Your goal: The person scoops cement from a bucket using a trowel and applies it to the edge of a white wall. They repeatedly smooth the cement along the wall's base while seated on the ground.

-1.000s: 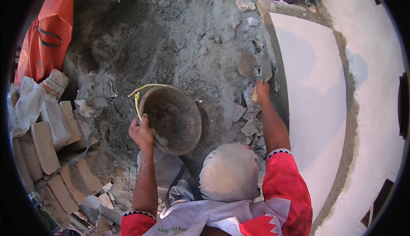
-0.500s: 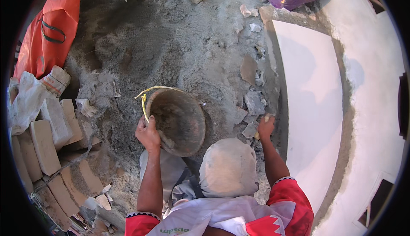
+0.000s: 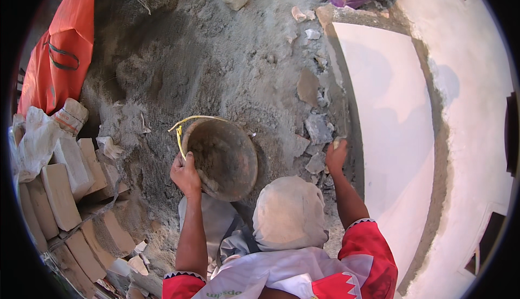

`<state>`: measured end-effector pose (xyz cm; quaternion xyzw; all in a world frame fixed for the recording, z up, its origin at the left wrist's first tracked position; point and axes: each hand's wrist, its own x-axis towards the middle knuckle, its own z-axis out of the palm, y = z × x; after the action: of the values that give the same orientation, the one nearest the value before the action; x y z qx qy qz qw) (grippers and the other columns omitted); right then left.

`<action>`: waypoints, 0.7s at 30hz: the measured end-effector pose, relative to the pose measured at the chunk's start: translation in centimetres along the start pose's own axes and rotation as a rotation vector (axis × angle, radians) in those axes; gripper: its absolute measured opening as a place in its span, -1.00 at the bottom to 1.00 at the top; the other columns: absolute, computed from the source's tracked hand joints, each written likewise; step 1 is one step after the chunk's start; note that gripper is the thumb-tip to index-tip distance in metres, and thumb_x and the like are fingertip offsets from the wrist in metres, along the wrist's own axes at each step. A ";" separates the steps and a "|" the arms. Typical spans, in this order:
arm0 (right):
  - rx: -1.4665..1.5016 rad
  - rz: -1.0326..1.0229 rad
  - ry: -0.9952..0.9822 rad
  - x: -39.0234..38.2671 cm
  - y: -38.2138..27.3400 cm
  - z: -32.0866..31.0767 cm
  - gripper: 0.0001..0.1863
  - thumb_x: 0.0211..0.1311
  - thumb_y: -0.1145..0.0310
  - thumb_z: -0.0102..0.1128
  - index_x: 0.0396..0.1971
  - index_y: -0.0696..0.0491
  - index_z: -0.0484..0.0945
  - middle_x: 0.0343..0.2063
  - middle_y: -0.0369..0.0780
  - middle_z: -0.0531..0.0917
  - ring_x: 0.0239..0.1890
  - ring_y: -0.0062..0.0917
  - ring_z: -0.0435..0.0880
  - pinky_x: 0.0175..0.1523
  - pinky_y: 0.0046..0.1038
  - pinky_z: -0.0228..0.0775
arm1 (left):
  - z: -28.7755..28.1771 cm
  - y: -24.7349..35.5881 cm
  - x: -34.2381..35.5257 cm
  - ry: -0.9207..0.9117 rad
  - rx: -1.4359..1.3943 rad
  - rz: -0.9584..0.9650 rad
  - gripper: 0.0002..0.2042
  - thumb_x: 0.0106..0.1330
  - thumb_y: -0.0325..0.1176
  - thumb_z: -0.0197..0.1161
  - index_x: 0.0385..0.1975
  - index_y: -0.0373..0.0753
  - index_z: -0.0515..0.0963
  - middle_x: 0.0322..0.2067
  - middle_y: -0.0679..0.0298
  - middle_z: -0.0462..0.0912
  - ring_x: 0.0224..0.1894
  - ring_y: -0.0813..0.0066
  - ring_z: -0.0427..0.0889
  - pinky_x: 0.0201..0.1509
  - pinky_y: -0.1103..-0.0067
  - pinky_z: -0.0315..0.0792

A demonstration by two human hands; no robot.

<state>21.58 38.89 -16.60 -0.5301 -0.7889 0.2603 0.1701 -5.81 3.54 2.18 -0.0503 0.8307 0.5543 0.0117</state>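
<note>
Grey sand pile [image 3: 206, 66] spreads before me. One round mortar pan [image 3: 222, 158] sits on it; my left hand [image 3: 186, 175] grips its rim. My right hand [image 3: 336, 155] closes on one rubble piece beside the white slab [image 3: 401, 136]. Stacked bricks [image 3: 59, 196] line my left.

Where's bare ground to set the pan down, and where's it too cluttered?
Free: the smooth white slab right of the right hand, and the open sand above the pan held by the left hand. Crowded: the rubble chips along the slab's edge, and the stacked bricks on the left.
</note>
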 end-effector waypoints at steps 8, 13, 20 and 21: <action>-0.035 0.207 -0.228 11.4 -1.1 5.7 -0.60 0.26 0.31 0.18 0.01 0.20 0.40 -0.15 0.21 0.64 -0.09 0.14 0.63 0.05 0.00 0.45 | 0.6 0.3 -0.2 -0.045 0.216 0.014 -0.76 0.31 -0.39 0.23 -0.19 -0.45 0.65 -0.48 0.41 0.58 -0.42 0.72 0.41 -0.31 0.64 0.32; 0.026 0.178 -0.036 6.5 -2.1 5.3 -0.62 0.25 0.31 0.16 0.00 0.20 0.40 -0.19 0.22 0.64 -0.10 0.14 0.64 0.01 0.00 0.48 | -0.2 0.3 0.0 -0.022 0.143 0.030 -0.76 0.30 -0.36 0.23 -0.25 -0.46 0.63 -0.53 0.44 0.52 -0.47 0.71 0.35 -0.37 0.61 0.26; -0.221 -0.064 -0.306 12.5 -1.3 2.4 -0.62 0.26 0.27 0.14 -0.05 0.24 0.43 -0.20 0.21 0.64 -0.09 0.13 0.64 0.01 0.02 0.50 | 1.9 0.0 0.2 -0.069 0.072 0.039 -0.74 0.30 -0.37 0.24 -0.15 -0.44 0.65 -0.50 0.46 0.55 -0.46 0.73 0.39 -0.37 0.65 0.29; -0.273 -0.018 -0.351 13.8 -1.0 2.1 -0.62 0.27 0.25 0.12 -0.06 0.25 0.45 -0.19 0.20 0.65 -0.08 0.11 0.65 0.02 0.01 0.51 | 1.9 -0.2 0.2 -0.047 0.088 0.017 -0.72 0.30 -0.37 0.26 -0.11 -0.45 0.65 -0.50 0.46 0.56 -0.46 0.74 0.40 -0.36 0.66 0.30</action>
<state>14.42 50.88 -17.79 -0.4877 -0.8390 0.2379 -0.0409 -6.04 5.24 1.26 -0.0297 0.8542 0.5182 0.0288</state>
